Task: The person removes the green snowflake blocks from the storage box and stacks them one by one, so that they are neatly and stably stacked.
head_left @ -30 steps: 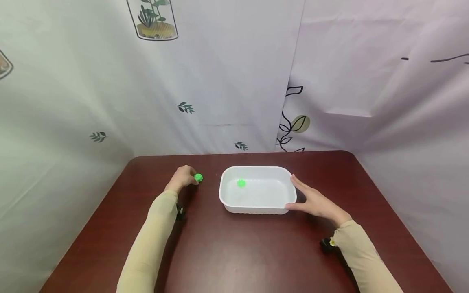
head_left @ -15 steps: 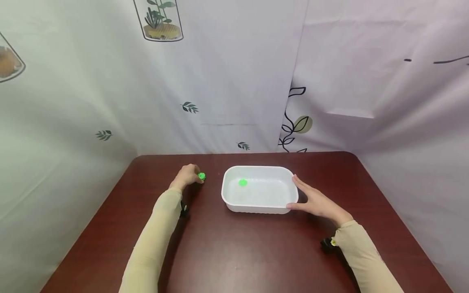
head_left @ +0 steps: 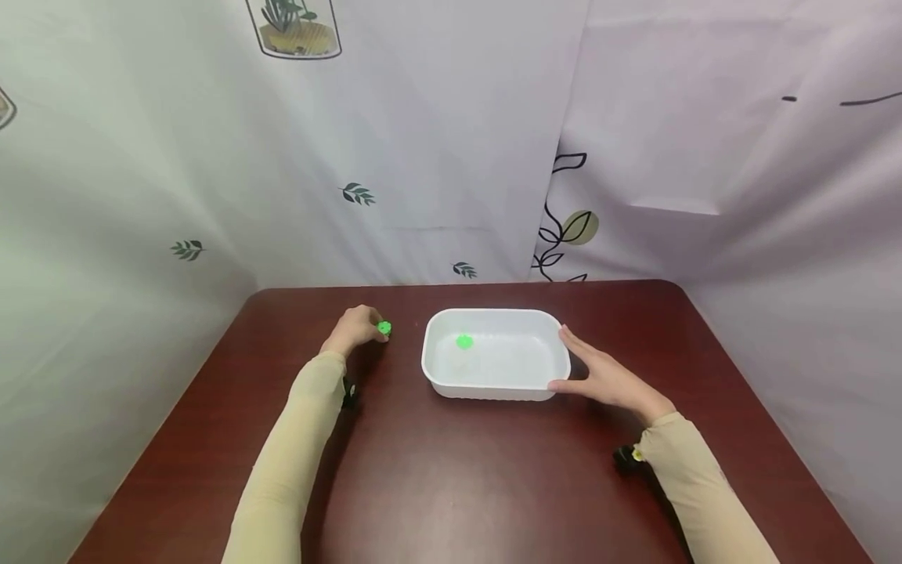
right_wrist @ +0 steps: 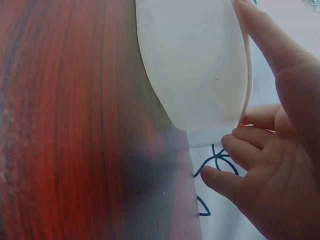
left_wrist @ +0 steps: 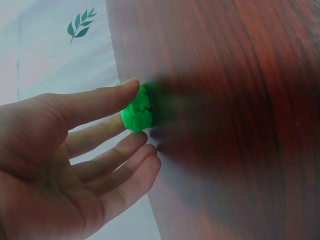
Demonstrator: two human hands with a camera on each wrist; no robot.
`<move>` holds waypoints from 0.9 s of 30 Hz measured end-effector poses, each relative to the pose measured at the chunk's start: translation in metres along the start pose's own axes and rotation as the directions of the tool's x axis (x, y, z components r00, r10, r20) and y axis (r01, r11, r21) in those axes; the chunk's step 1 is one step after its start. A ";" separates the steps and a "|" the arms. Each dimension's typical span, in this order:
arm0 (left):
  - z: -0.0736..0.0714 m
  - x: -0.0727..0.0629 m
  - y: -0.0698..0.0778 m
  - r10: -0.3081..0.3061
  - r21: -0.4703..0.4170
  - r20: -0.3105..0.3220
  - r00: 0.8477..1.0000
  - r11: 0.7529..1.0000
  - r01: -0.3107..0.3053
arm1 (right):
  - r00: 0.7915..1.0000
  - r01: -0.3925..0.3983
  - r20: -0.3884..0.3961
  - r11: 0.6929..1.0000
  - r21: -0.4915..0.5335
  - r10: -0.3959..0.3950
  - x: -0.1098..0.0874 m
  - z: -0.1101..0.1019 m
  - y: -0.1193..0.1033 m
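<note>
My left hand [head_left: 355, 327] pinches a small bright green plastic piece [head_left: 384, 328] left of a white tray [head_left: 493, 392]. In the left wrist view the green piece [left_wrist: 137, 112] has a notched rim, and the thumb lies across it with the fingers behind. A second, flat-looking green piece [head_left: 464, 341] lies inside the tray, towards its left end. At the tray's right end, my right hand [head_left: 609, 380] holds it, thumb at the front corner and fingers at the back. The right wrist view shows the tray's outer wall [right_wrist: 195, 60] beside thumb and fingers.
The dark red-brown table [head_left: 451, 478] has rounded far corners. Behind it and along both sides hangs a pale cloth [head_left: 458, 157] printed with leaves and jars. Each sleeve carries a small black device [head_left: 625, 458] at the wrist.
The head view has shifted slightly. Both hands stay nearly where they were, the left still pinching the green piece and the right still at the tray.
</note>
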State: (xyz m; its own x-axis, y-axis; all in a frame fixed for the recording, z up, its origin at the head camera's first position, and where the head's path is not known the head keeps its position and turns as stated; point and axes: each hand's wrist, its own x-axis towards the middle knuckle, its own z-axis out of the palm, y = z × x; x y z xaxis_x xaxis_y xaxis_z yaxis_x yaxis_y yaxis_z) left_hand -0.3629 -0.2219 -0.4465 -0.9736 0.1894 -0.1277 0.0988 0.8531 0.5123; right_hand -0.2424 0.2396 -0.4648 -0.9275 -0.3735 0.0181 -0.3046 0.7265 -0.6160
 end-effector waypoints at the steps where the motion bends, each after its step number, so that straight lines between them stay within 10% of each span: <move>1: -0.002 -0.001 -0.001 0.003 0.002 -0.004 1.000 1.000 -0.003 | 1.000 0.003 -0.002 1.000 0.004 -0.003 0.002 0.000 -0.001; 27: 0.002 -0.002 0.007 -0.013 -0.014 -0.017 1.000 1.000 0.013 | 1.000 0.000 -0.002 1.000 0.008 0.000 -0.003 -0.001 0.000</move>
State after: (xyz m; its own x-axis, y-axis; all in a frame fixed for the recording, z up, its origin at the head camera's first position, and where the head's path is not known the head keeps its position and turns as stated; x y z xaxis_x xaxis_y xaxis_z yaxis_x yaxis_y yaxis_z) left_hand -0.3599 -0.2155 -0.4445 -0.9782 0.1696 -0.1201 0.0830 0.8487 0.5224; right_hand -0.2403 0.2414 -0.4645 -0.9280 -0.3720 0.0195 -0.3024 0.7219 -0.6224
